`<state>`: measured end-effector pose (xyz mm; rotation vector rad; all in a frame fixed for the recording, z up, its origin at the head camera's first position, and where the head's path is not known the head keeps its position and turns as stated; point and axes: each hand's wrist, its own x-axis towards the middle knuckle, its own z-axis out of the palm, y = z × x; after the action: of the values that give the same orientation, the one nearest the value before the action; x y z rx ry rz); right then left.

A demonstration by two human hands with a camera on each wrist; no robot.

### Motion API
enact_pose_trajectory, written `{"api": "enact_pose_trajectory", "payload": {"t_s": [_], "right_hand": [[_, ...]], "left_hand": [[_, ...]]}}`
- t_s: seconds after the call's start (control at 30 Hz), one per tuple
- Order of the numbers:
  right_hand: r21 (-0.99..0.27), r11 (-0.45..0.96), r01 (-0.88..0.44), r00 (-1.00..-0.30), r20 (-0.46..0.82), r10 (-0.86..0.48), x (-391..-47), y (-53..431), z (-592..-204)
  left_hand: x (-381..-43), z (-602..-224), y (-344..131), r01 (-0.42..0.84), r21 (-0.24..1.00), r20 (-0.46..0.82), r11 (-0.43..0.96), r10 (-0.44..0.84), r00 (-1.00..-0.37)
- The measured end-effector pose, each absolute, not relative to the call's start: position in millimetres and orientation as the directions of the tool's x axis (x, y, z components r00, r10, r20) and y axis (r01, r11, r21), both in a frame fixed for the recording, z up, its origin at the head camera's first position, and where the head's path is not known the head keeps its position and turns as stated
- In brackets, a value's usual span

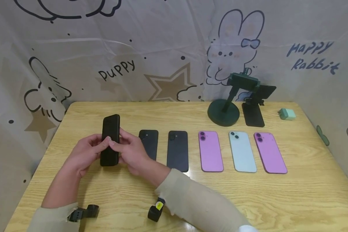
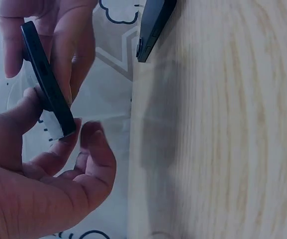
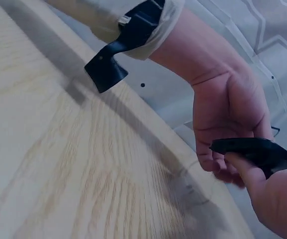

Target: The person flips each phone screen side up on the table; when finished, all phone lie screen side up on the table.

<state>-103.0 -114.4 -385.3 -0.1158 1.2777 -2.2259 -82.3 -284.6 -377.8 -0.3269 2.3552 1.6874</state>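
Observation:
A black smartphone is held upright above the left part of the table, its dark face toward the head camera. My left hand grips its left edge, thumb across the front. From the other side my right hand pinches it, with the thumb on the front near the left thumb. In the left wrist view the phone shows edge-on between both hands. The right wrist view shows the phone from one end, partly covered by fingers. Just right of the hands lies a dark phone, partly hidden by my right hand.
Along the row lie another dark phone, a purple phone, a pale blue phone and a second purple phone. Behind them stand a dark green phone stand, a black stand and a mint charger plug.

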Motion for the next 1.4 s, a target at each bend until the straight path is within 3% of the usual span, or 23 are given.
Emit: {"api": "enact_pose_trajectory", "payload": {"t_s": [0.3,0.63,0.93,1.4], "right_hand": [[-0.838,-0.361,0.409,-0.828,-0.175,-0.532,-107,-111,-385],[-0.911,-0.209,0.356,-0.890,-0.262,-0.374,-110,-109,-390],[-0.942,-0.080,0.325,-0.910,-0.288,-0.298,-111,-110,-395],[-0.956,0.137,0.258,-0.928,-0.284,-0.239,-116,-113,-407]], "left_hand": [[-79,-371,-286,-0.369,0.866,-0.341,0.337,-0.141,-0.929],[-76,-370,-298,-0.305,0.926,-0.298,0.224,-0.066,-0.952],[-73,-378,-303,-0.256,0.916,-0.254,0.309,-0.047,-0.966],[-79,-387,-300,-0.322,0.863,-0.325,0.390,-0.061,-0.944]]}}
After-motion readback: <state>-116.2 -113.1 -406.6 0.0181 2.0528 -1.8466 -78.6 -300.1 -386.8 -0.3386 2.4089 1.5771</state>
